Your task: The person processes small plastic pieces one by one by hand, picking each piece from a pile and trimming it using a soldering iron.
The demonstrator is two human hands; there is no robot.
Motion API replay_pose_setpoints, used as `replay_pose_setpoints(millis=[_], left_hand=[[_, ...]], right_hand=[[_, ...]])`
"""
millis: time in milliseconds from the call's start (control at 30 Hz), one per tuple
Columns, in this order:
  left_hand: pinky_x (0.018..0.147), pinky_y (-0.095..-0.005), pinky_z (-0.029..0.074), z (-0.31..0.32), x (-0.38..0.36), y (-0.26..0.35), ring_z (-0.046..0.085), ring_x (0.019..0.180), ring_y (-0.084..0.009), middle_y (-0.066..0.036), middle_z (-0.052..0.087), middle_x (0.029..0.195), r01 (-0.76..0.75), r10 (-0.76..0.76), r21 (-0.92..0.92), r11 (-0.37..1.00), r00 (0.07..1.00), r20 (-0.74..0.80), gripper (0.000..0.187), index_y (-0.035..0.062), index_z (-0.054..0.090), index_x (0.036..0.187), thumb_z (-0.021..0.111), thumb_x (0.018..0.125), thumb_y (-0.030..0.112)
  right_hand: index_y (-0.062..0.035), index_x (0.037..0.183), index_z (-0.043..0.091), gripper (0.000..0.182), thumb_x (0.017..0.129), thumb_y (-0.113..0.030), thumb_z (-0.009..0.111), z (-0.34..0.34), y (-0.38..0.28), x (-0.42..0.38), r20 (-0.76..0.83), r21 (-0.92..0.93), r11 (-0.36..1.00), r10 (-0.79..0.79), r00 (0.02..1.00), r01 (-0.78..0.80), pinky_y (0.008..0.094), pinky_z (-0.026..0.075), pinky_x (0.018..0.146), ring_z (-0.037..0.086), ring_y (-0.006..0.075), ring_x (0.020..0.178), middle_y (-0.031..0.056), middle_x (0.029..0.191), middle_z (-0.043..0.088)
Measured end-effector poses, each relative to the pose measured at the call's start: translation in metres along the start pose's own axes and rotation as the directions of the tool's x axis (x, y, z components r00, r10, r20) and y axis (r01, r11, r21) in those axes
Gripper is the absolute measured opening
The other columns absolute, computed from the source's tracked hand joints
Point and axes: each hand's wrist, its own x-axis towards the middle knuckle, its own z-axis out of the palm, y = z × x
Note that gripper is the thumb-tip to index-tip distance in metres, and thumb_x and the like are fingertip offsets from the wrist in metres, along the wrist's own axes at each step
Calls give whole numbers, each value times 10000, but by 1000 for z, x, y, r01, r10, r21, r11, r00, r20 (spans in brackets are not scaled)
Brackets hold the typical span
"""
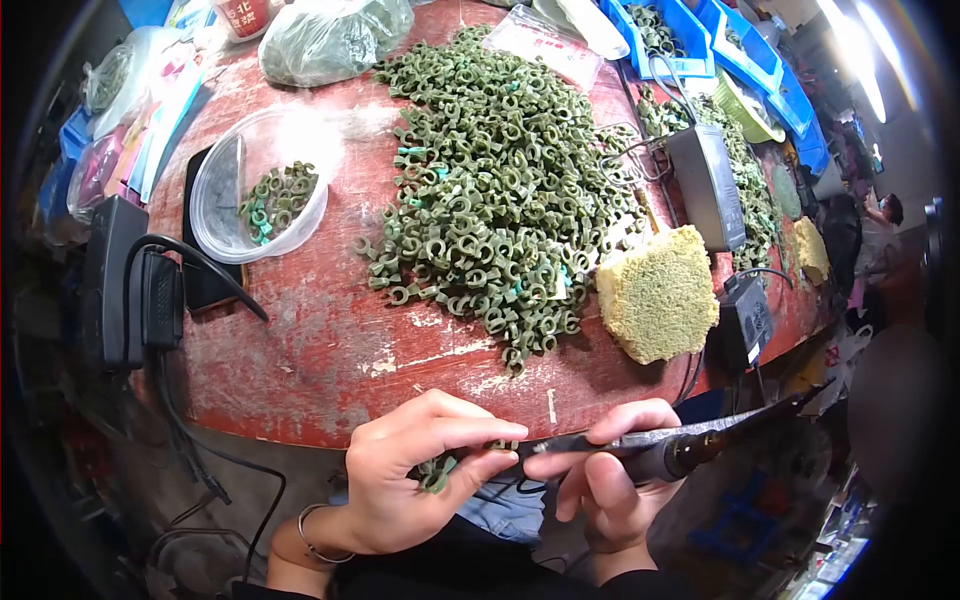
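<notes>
My left hand (pixel 425 465) pinches a small green ring-like piece (pixel 502 445) between thumb and forefinger, and more green pieces (pixel 436 472) are tucked in its palm. Just to the right, my right hand (pixel 610 475) grips a dark pen-shaped tool (pixel 665 452), whose thin tip points left, close to the pinched piece. Whether tip and piece touch is too small to tell. Beyond both hands a large heap of green open-ring pieces (pixel 500 180) covers the middle of the red worn table (pixel 290 350).
A clear round tub (pixel 215 215) with some green pieces stands at left, overlapping a dark phone (pixel 200 285). Black adapters (pixel 125 290) lie at the left edge. A yellow sponge-like block (pixel 658 295), another adapter (pixel 705 185) and blue bins (pixel 665 40) are at right. Far right, a person (pixel 885 210).
</notes>
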Motion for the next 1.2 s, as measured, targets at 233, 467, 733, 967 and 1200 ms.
replay_pose_setpoints(millis=[233,467,733,967,1200], left_hand=[[579,-226,466,3,0,4,601,667,-139,-98,624,776,-14,14,-28,1000,1000,20,175,19,664,850,693,683,-25],[585,-232,478,4,0,5,610,681,-147,-97,627,778,-25,25,-10,1000,1000,19,188,20,665,847,702,670,-31],[596,-240,482,5,0,4,614,685,-155,-99,632,773,1,-1,-14,1000,1000,15,177,20,666,829,708,663,-26],[600,-245,482,4,1,4,616,683,-161,-103,638,764,31,-30,-56,998,999,35,155,18,666,813,709,666,-5],[611,-245,483,3,3,6,613,687,-161,-110,638,764,77,-71,-99,992,995,69,133,7,665,808,704,680,7]], right_hand=[[-9,958,579,176,842,-141,571,-8,2,-6,62,-209,972,-93,994,104,249,470,451,562,125,481,150,714,658],[-17,949,584,162,840,-135,563,-6,1,-5,92,-303,948,-68,993,93,244,465,452,555,110,474,125,696,660],[-24,946,585,159,840,-140,565,-8,1,-5,78,-302,951,-48,996,70,247,460,449,559,116,475,126,690,658],[-27,942,583,149,838,-132,562,-7,4,-3,57,-333,937,-88,994,103,256,465,450,568,124,482,123,677,655],[-21,928,583,136,832,-117,573,-8,9,-4,69,-283,943,-162,984,175,242,470,453,582,127,488,112,657,653]])
